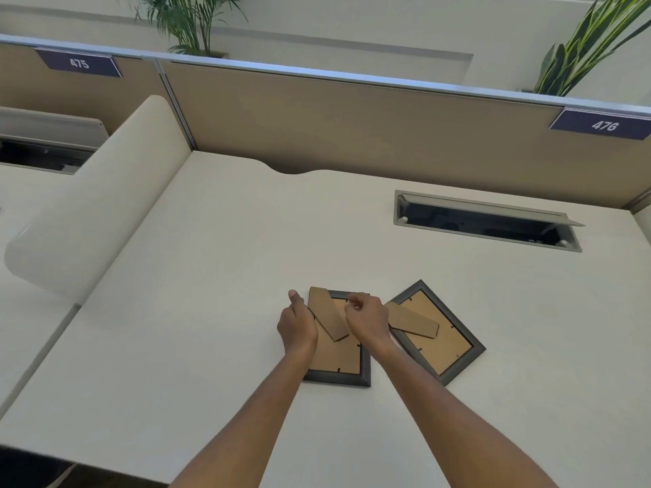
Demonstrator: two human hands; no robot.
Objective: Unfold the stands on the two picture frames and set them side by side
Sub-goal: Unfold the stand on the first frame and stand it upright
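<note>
Two dark picture frames lie face down on the pale desk, brown backs up. The left frame (347,364) has its cardboard stand (326,311) raised off the back, pointing toward me. My left hand (297,324) grips this frame's left edge, thumb up. My right hand (366,317) pinches at the frame's top right edge, fingers curled. The right frame (447,350) sits turned like a diamond, touching the left frame, with its own stand (412,320) lifted and angled right. Neither hand touches it.
An open cable hatch (488,220) is cut into the desk at the back right. A tan partition (352,121) walls the far edge. A rounded pale divider (95,202) stands at the left. The desk's front edge (88,459) runs near my elbows.
</note>
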